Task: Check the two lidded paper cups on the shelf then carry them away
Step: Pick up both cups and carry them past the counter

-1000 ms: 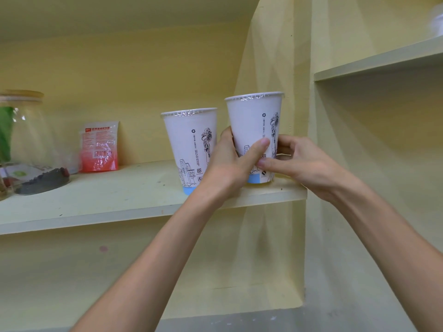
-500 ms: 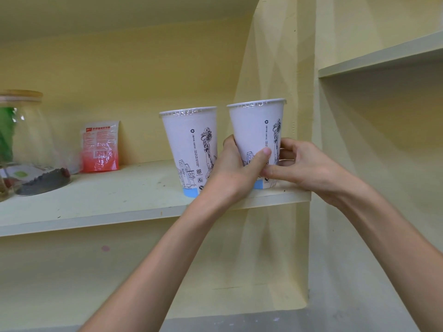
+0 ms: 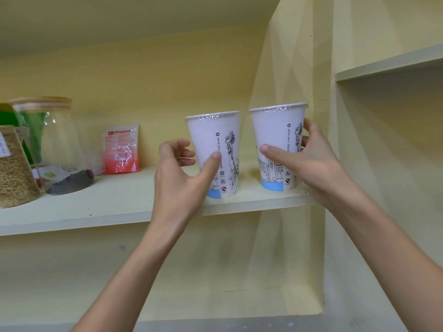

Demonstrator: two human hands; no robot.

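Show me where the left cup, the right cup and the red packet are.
left cup [image 3: 211,142], head view, blank upper wall
right cup [image 3: 273,130], head view, blank upper wall
red packet [image 3: 121,149], head view, middle of its front

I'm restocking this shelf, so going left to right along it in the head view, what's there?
Grain jar → glass jar with wooden lid → red packet → left cup → right cup.
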